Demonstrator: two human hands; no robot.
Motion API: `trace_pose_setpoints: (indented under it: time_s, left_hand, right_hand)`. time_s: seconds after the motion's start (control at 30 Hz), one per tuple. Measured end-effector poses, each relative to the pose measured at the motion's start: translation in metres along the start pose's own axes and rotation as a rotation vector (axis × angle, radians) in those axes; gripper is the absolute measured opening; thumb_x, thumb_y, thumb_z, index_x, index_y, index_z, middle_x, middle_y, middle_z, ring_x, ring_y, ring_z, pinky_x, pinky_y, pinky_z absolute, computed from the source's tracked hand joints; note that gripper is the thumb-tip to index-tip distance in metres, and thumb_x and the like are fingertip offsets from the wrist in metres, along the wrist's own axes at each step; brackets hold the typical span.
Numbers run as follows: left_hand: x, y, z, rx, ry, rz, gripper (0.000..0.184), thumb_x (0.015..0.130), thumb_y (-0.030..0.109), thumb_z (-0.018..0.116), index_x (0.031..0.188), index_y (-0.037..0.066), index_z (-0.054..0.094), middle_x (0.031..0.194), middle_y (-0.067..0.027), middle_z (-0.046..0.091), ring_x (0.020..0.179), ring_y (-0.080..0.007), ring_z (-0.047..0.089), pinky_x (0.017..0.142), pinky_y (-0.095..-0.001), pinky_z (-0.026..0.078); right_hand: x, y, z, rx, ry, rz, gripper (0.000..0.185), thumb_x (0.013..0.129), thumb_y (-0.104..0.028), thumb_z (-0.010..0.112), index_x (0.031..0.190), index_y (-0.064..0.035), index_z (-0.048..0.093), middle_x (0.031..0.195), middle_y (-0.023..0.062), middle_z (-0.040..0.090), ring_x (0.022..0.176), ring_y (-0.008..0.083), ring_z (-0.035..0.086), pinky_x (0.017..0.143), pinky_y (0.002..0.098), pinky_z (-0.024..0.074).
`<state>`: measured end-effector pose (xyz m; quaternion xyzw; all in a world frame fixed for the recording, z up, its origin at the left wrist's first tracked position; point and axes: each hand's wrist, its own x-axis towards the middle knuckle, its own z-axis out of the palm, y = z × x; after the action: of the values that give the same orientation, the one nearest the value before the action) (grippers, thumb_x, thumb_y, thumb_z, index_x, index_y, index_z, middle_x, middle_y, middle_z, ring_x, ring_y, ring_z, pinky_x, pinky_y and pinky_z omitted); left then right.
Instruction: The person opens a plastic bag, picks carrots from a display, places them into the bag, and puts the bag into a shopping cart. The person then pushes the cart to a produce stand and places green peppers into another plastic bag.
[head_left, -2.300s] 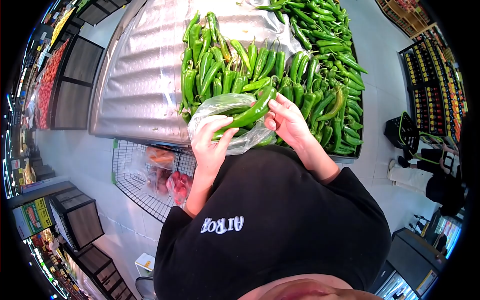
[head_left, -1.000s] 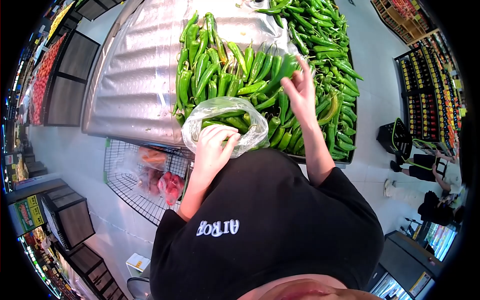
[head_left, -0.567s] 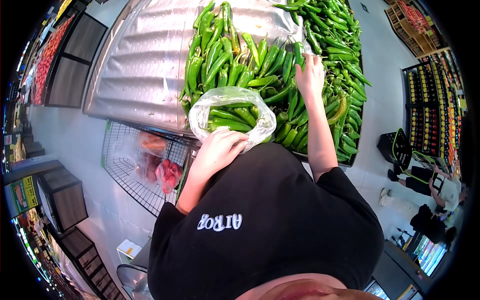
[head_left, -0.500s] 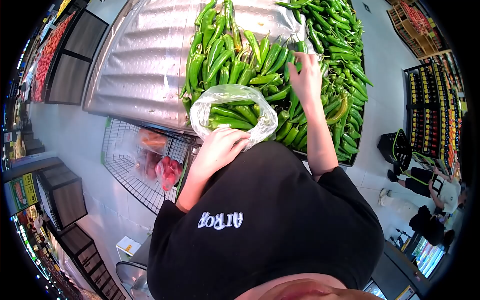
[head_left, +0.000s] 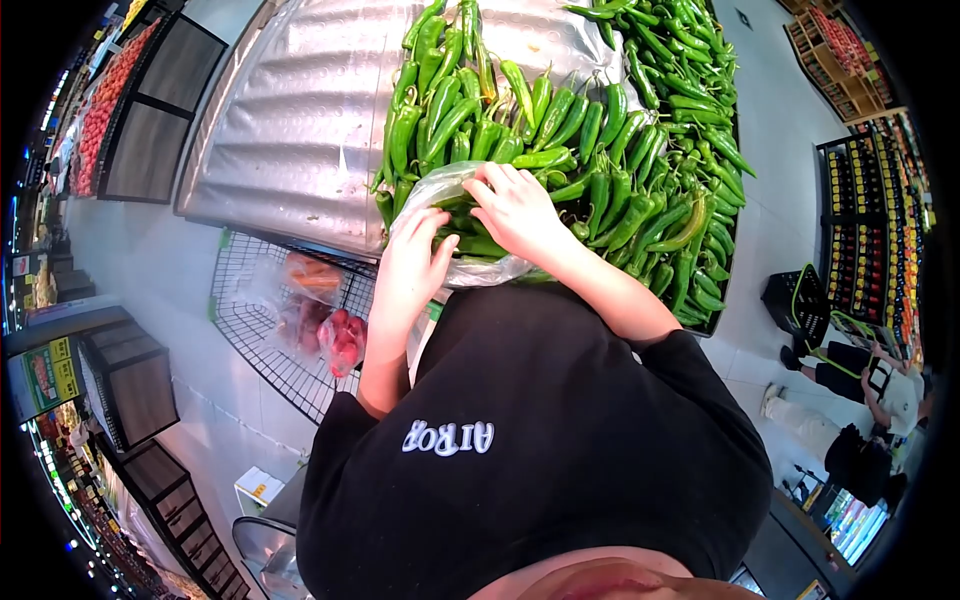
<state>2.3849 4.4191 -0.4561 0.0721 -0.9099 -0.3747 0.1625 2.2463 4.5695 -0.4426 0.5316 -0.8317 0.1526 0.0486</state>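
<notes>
A clear plastic bag (head_left: 487,272) with green peppers (head_left: 478,246) inside lies against the near edge of the pepper pile, in front of my body. At the bag's left side is my left hand (head_left: 412,262), its fingers curled over the rim and its thumb held apart. My right hand (head_left: 516,212) grips the rim at the upper right, fingers bent. Both hands partly hide the mouth of the bag. Loose long green peppers (head_left: 610,130) lie beyond and to the right of my hands.
A ridged silvery display surface (head_left: 300,130) extends left of the peppers. Below it stands a wire shopping cart (head_left: 240,300) with bagged red produce (head_left: 342,342) and an orange bagged item (head_left: 314,277). At right are a black basket (head_left: 796,300), a person (head_left: 880,390) and shelves (head_left: 862,230).
My right hand has moved left from over the loose peppers to the bag. My left hand has shifted up along the bag's left side, and the bag's round opening has become narrower.
</notes>
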Motion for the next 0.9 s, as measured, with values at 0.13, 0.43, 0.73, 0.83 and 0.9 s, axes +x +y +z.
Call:
trace_pose_setpoints:
  time_s: [0.13, 0.43, 0.73, 0.83, 0.9]
  left_hand:
    - [0.005, -0.005, 0.006, 0.08, 0.055, 0.035, 0.053, 0.088, 0.007, 0.068, 0.138, 0.0, 0.05, 0.139, -0.0204, 0.052, 0.13, -0.0362, 0.05, 0.109, -0.0407, 0.041]
    - [0.019, 0.0, 0.001, 0.04, 0.123, 0.026, 0.071, 0.082, -0.009, 0.052, 0.149, -0.001, 0.034, 0.145, -0.0227, 0.046, 0.133, -0.0389, 0.047, 0.112, -0.0438, 0.038]
    - [0.016, 0.02, -0.004, -0.235, 0.175, 0.083, 0.047, 0.085, 0.007, 0.069, 0.131, 0.001, 0.058, 0.122, -0.0156, 0.066, 0.122, -0.031, 0.058, 0.107, -0.0431, 0.041]
    - [0.015, 0.04, -0.014, -0.315, 0.105, 0.203, 0.041, 0.083, 0.005, 0.071, 0.124, 0.002, 0.064, 0.104, -0.0113, 0.073, 0.108, -0.0248, 0.066, 0.106, -0.0418, 0.042]
    - [0.01, 0.042, -0.01, -0.302, 0.11, 0.218, 0.038, 0.082, 0.003, 0.072, 0.119, 0.002, 0.066, 0.104, -0.0113, 0.073, 0.102, -0.0244, 0.068, 0.107, -0.042, 0.041]
  right_hand:
    - [0.002, 0.007, 0.009, -0.075, 0.037, 0.026, 0.055, 0.077, -0.02, 0.077, 0.125, -0.0046, 0.055, 0.116, 0.0081, 0.059, 0.107, 0.0229, 0.06, 0.084, 0.0356, 0.0457]
    - [-0.011, 0.009, -0.005, 0.122, 0.018, 0.014, 0.047, 0.077, -0.014, 0.076, 0.121, -0.0058, 0.06, 0.109, 0.0104, 0.066, 0.108, 0.0285, 0.06, 0.094, 0.0403, 0.0435]
    - [-0.04, 0.006, -0.065, 1.781, 0.24, 0.277, 0.053, 0.088, -0.003, 0.069, 0.135, -0.0034, 0.046, 0.128, 0.0173, 0.059, 0.116, 0.0312, 0.062, 0.103, 0.0451, 0.0471]
    - [-0.047, 0.012, -0.056, 1.954, 0.305, 0.3, 0.058, 0.091, -0.002, 0.066, 0.143, -0.0057, 0.042, 0.136, 0.0208, 0.055, 0.121, 0.0368, 0.059, 0.105, 0.0482, 0.0464]
    - [-0.051, 0.013, -0.053, 1.984, 0.309, 0.317, 0.059, 0.091, -0.002, 0.066, 0.144, -0.0067, 0.041, 0.139, 0.0216, 0.053, 0.125, 0.0384, 0.057, 0.106, 0.0488, 0.0456]
